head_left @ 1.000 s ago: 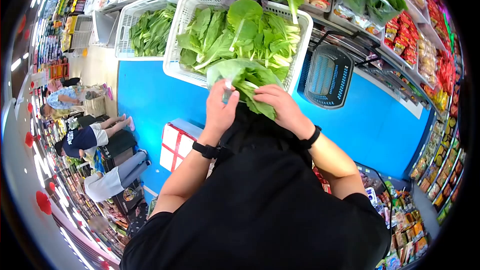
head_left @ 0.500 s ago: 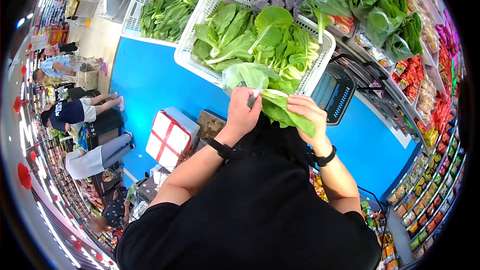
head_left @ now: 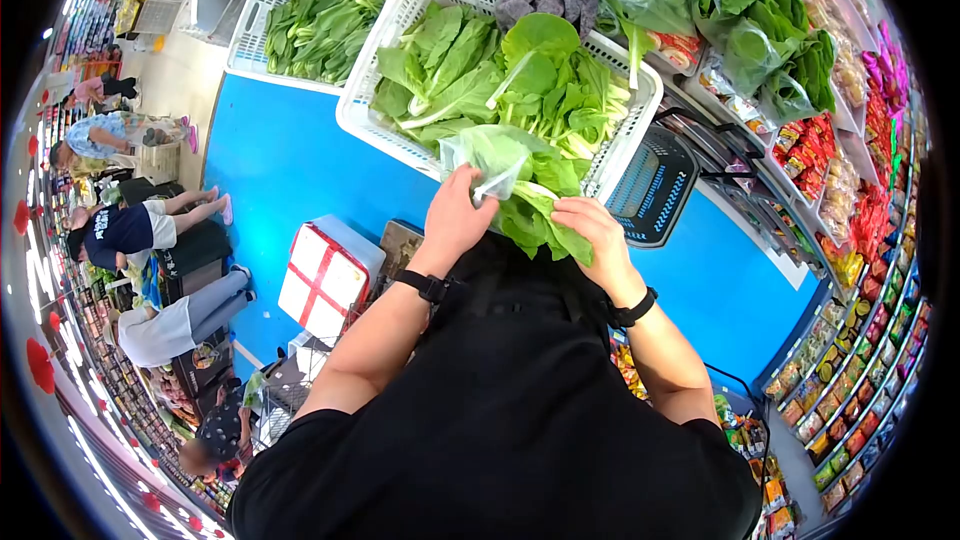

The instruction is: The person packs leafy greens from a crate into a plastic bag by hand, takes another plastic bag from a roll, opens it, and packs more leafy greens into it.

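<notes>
We locate the leafy greens in front of the torso, at the near edge of the white crate, with the clear bag against their upper-left side. Our left grip pinches the film of the bag between thumb and fingertips. Our right grip is closed on the leaves, fingers laid over them from above (the thumb is hidden beneath, so we cannot tell how firmly it presses).

We judge that the split hold serves control: one side tensions the thin film, the other steadies limp leaves that would otherwise fold. The station beside the crate probably shortens our reach to the loose greens inside it. Whether the bag rests on the rim, we cannot tell.

We read the long axis of the held greens as a diagonal. The pale stalks lie at the upper left, toward the bag and our left side; the leaf blades point down and right, toward the torso and our right palm. The bag itself extends up, over the near rim.
</notes>
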Demonstrator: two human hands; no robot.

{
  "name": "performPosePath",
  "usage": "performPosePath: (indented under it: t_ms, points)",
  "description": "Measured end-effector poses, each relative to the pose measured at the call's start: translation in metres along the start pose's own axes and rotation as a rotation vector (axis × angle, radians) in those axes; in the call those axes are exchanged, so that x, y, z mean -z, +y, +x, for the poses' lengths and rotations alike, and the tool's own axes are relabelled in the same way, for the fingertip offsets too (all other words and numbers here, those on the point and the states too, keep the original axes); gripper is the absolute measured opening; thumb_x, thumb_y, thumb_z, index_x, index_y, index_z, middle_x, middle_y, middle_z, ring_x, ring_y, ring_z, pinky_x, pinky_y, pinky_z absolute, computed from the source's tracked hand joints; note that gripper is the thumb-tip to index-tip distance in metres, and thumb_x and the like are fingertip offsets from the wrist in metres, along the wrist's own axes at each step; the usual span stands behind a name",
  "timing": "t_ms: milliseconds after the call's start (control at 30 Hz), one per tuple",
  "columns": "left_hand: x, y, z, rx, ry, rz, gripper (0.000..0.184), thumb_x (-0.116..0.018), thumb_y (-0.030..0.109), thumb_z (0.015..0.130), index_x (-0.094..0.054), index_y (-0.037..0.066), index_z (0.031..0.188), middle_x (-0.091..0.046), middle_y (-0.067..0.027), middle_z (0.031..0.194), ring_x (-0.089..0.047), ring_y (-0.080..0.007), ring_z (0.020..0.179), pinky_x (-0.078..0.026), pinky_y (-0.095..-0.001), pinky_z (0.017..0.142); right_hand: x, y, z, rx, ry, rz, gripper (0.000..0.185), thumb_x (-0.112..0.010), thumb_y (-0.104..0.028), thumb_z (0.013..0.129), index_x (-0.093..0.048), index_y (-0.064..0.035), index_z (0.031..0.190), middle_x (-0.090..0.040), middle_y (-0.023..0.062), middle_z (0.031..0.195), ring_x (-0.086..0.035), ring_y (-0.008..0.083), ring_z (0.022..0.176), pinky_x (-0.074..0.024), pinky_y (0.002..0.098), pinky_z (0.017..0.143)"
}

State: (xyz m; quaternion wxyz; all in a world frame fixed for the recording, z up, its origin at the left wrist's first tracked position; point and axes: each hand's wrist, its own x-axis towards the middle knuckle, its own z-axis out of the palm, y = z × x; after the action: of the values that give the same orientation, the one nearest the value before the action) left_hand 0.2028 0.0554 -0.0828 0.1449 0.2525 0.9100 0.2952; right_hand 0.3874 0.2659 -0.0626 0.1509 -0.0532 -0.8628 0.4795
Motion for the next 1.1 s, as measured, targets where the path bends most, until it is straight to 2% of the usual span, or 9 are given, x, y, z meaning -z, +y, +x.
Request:
performPosePath:
  t_ms: [133, 233, 367, 433, 633, 767, 867, 1067, 1100]
  points:
    - [0.011, 0.007, 0.005, 0.24, -0.19, -0.126, 0.03, -0.066, 0.025, 0.102, -0.07, 0.004, 0.122, -0.076, -0.0281, 0.111, -0.073, -0.0467, 0.102, -0.057, -0.0513, 0.087, 0.009, -0.017, 0.005, -0.002, -0.007, 0.017, 0.044, -0.08, 0.004, 0.073, -0.076, -0.0012, 0.116, -0.075, 0.0158, 0.123, -0.07, 0.0385, 0.116, -0.0579, 0.0442, 0.1]
    - [0.008, 0.003, 0.007, 0.232, -0.11, -0.219, 0.028, -0.062, 0.021, 0.105, -0.067, 0.001, 0.123, -0.075, -0.0271, 0.096, -0.073, -0.0468, 0.093, -0.056, -0.0528, 0.08, 0.023, -0.031, 0.005, 0.045, 0.101, -0.016, 0.041, -0.082, 0.004, 0.072, -0.077, -0.0003, 0.113, -0.076, 0.0159, 0.12, -0.072, 0.038, 0.113, -0.0587, 0.045, 0.098]
    - [0.006, 0.004, 0.008, 0.2, -0.108, -0.249, 0.026, -0.061, 0.02, 0.106, -0.068, 0.001, 0.123, -0.075, -0.0235, 0.099, -0.071, -0.0456, 0.088, -0.056, -0.0502, 0.079, 0.028, -0.046, 0.014, 0.123, 0.205, -0.005, 0.035, -0.08, -0.003, 0.079, -0.078, -0.0007, 0.114, -0.077, 0.0169, 0.12, -0.072, 0.0384, 0.115, -0.0589, 0.0462, 0.099]
    - [-0.001, 0.002, 0.011, -0.337, 0.325, 0.003, 0.024, -0.06, 0.018, 0.109, -0.07, -0.001, 0.12, -0.072, -0.0173, 0.092, -0.068, -0.0355, 0.076, -0.055, -0.0417, 0.071, 0.012, -0.029, 0.019, 0.144, 0.197, -0.021, 0.039, -0.078, -0.008, 0.08, -0.077, -0.0002, 0.118, -0.076, 0.0171, 0.124, -0.071, 0.0396, 0.118, -0.0586, 0.0465, 0.1]
    - [0.015, 0.017, 0.01, 0.023, 0.131, -0.251, 0.021, -0.062, 0.016, 0.11, -0.069, -0.001, 0.118, -0.071, -0.0181, 0.104, -0.068, -0.0332, 0.088, -0.056, -0.0408, 0.082, -0.011, -0.01, 0.018, 0.174, 0.133, 0.046, 0.047, -0.076, -0.004, 0.075, -0.075, 0.0003, 0.122, -0.074, 0.017, 0.128, -0.069, 0.0404, 0.121, -0.0585, 0.0472, 0.102]
    - [0.015, 0.013, 0.011, 0.06, 0.152, -0.316, 0.018, -0.063, 0.013, 0.109, -0.069, -0.001, 0.118, -0.071, -0.0182, 0.105, -0.069, -0.0316, 0.091, -0.056, -0.0386, 0.084, -0.01, -0.008, 0.011, 0.198, 0.213, 0.026, 0.048, -0.077, -0.004, 0.075, -0.074, 0.0, 0.122, -0.074, 0.0167, 0.128, -0.07, 0.0402, 0.12, -0.0588, 0.0467, 0.101]
    - [0.015, 0.019, 0.006, -0.113, 0.229, -0.276, 0.018, -0.063, 0.014, 0.109, -0.069, -0.001, 0.117, -0.071, -0.0158, 0.104, -0.069, -0.028, 0.089, -0.056, -0.0365, 0.082, -0.011, -0.009, 0.016, 0.204, 0.202, 0.034, 0.049, -0.076, -0.002, 0.075, -0.074, -0.0007, 0.123, -0.074, 0.0155, 0.129, -0.069, 0.0391, 0.122, -0.0587, 0.0453, 0.101]
    - [0.017, 0.033, -0.004, 0.01, 0.07, -0.622, 0.017, -0.069, 0.011, 0.105, -0.07, 0.001, 0.118, -0.072, -0.0104, 0.105, -0.068, -0.021, 0.089, -0.056, -0.0335, 0.084, -0.019, 0.007, 0.019, 0.113, 0.08, -0.066, 0.051, -0.074, 0.002, 0.073, -0.073, -0.0023, 0.124, -0.073, 0.0128, 0.129, -0.069, 0.0364, 0.119, -0.0583, 0.0437, 0.101]
    - [0.026, 0.039, -0.004, -0.001, -0.064, -0.604, 0.018, -0.071, 0.01, 0.103, -0.07, 0.002, 0.118, -0.071, -0.0095, 0.105, -0.068, -0.0205, 0.089, -0.056, -0.033, 0.085, -0.015, 0.006, 0.016, 0.074, 0.071, -0.062, 0.049, -0.075, 0.001, 0.073, -0.074, -0.0016, 0.122, -0.074, 0.0135, 0.128, -0.069, 0.037, 0.117, -0.0585, 0.0438, 0.1]
